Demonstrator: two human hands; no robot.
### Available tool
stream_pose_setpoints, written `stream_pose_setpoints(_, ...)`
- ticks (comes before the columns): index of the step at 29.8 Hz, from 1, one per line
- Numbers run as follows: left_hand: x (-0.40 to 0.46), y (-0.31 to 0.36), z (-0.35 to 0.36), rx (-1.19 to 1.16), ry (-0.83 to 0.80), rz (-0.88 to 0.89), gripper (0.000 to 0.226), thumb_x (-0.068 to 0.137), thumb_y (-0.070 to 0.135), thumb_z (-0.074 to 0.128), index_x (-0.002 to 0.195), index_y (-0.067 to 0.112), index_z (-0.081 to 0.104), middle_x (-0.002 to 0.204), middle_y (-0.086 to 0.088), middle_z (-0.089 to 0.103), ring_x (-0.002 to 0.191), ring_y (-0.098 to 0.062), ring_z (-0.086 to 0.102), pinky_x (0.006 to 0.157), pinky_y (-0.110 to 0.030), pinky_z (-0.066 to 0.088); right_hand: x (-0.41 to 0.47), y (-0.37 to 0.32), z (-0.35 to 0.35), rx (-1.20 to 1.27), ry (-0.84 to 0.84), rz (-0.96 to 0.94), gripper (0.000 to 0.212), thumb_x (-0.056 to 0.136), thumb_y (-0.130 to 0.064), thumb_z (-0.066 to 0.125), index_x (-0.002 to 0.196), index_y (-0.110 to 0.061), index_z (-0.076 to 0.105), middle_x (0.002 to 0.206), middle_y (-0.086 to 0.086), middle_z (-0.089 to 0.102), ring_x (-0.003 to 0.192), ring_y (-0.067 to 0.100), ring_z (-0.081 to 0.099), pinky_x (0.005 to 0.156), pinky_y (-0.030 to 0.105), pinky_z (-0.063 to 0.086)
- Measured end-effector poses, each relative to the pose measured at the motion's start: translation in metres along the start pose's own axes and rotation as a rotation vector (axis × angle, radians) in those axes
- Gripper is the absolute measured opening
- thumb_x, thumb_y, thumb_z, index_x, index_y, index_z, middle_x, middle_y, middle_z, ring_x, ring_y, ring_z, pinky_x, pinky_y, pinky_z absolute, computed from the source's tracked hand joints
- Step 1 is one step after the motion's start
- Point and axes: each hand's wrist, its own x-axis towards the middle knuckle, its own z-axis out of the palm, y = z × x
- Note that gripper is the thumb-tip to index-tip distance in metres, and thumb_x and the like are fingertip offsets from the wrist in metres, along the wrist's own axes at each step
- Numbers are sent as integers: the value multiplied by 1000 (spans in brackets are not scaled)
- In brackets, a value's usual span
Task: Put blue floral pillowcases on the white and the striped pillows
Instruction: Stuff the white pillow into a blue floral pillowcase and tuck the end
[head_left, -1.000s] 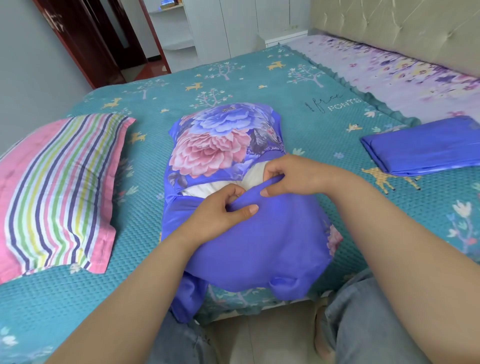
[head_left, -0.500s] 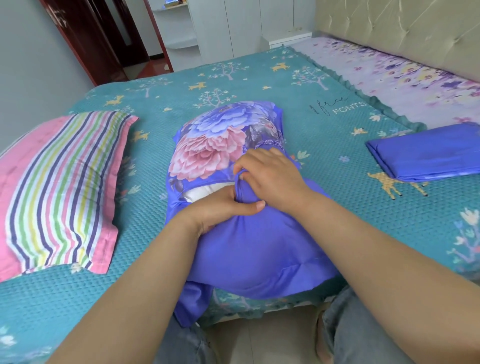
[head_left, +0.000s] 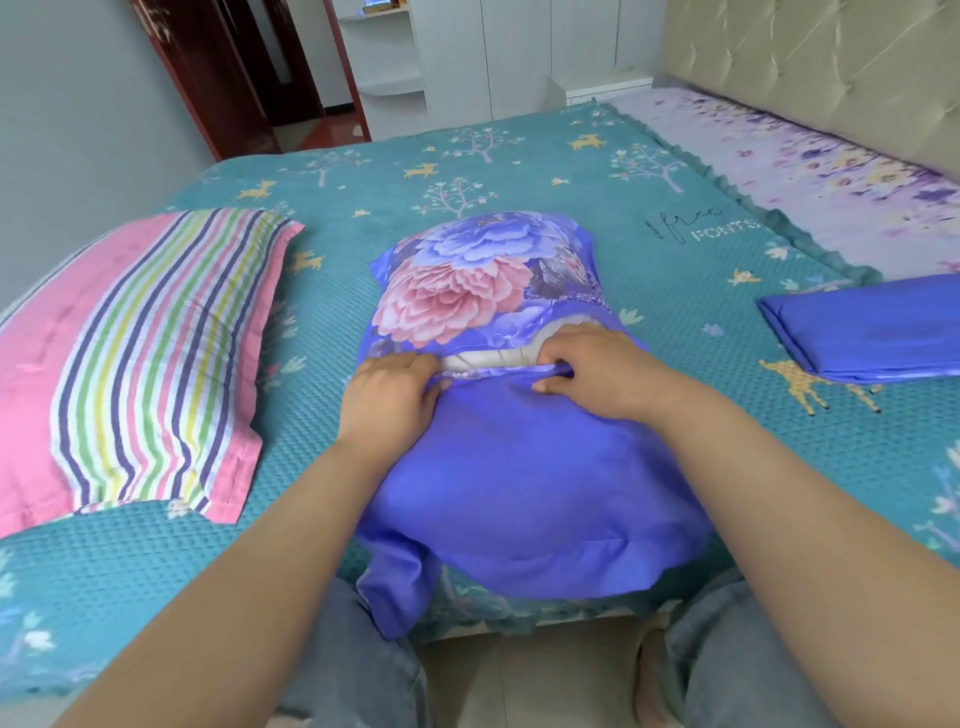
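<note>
Two hands are closed on the same blue hem: the left hand (head_left: 389, 400) pinches the plain flap's edge at the left end of the opening, and the right hand (head_left: 597, 371) has its fingers curled over that edge at the right end, thumb beneath on the smooth cloth. Between them a narrow slit is held open, and a strip of the white pillow (head_left: 498, 358) is exposed there (creased and slightly greyish). The blue floral pillowcase (head_left: 519, 467) is seen to be of thin, slightly glossy fabric; its near half is plain violet-blue and domed by the filling, while its far half is printed with a large pink peony and a blue bloom. One loose corner is draped over the bed's near edge. The cased pillow is laid in the middle of a teal quilt (head_left: 571, 171), waffle-textured and printed with small trees and deer. To the left, well apart, the striped pillow (head_left: 135, 353) lies flat, bordered in pink. To the right a second pillowcase (head_left: 872, 332) is folded into a flat rectangle.
</note>
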Motion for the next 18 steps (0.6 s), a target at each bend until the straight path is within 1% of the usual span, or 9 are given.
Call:
stream_pose_setpoints(3,14,5,11,91,23,-41,19,73,31,65,76,13,62,66,-6,65,58,-28,64,63,-34,50,0,-10,-2,94,-127,-13,31,88,-37,61,71,-21,42,70,-6,44,75,17,44,54,21,28)
stream_pose_setpoints(7,44,-1,21,141,1,-155,10,75,17,62,80,10,59,76,-12,65,70,-33,62,67,-37,40,2,-8,-12,108,-216,-12,38,91,-27,59,63,-29,33,67,-11,37,65,14,40,51,10,33)
stream_pose_setpoints(9,51,-4,28,154,16,-176,8,79,16,57,85,10,59,83,-13,64,78,-33,60,69,-38,37,3,-5,-14,128,-260,10,17,91,-22,59,78,-25,49,78,-13,44,70,10,43,56,5,35)
stream_pose_setpoints(10,54,-3,32,147,20,-167,8,79,16,58,85,10,59,84,-12,63,79,-33,59,69,-38,37,5,-2,-12,85,-260,38,11,90,-23,60,98,-19,56,92,-10,52,82,13,50,63,4,37)
stream_pose_setpoints(11,53,-1,32,134,41,-151,9,77,17,60,83,11,58,82,-12,62,77,-33,59,67,-37,37,11,2,-7,-18,-259,99,30,89,-26,61,117,-19,54,109,-3,58,97,19,55,77,12,42)
stream_pose_setpoints(12,50,1,30,123,85,-124,11,75,21,61,80,11,58,79,-11,60,74,-32,58,64,-36,38,17,6,-3,-72,-182,216,39,89,-28,61,126,-20,50,121,2,59,109,23,56,88,25,42)
stream_pose_setpoints(13,44,4,27,108,130,-96,15,74,27,60,77,13,57,76,-9,58,73,-32,57,62,-35,39,24,15,1,-106,-47,317,37,89,-27,58,124,-20,52,123,6,59,112,25,56,90,32,39)
stream_pose_setpoints(15,24,11,20,43,165,-55,28,76,44,54,79,17,57,80,-6,57,77,-30,56,63,-35,41,35,29,9,-188,265,395,24,86,-13,50,110,-13,55,110,14,63,100,30,61,84,36,34)
stream_pose_setpoints(18,-6,17,6,-135,57,-156,55,73,66,51,102,19,58,103,-6,55,94,-31,52,78,-41,45,42,39,19,-309,521,339,20,76,-1,46,93,-4,57,90,19,61,82,35,56,73,38,32)
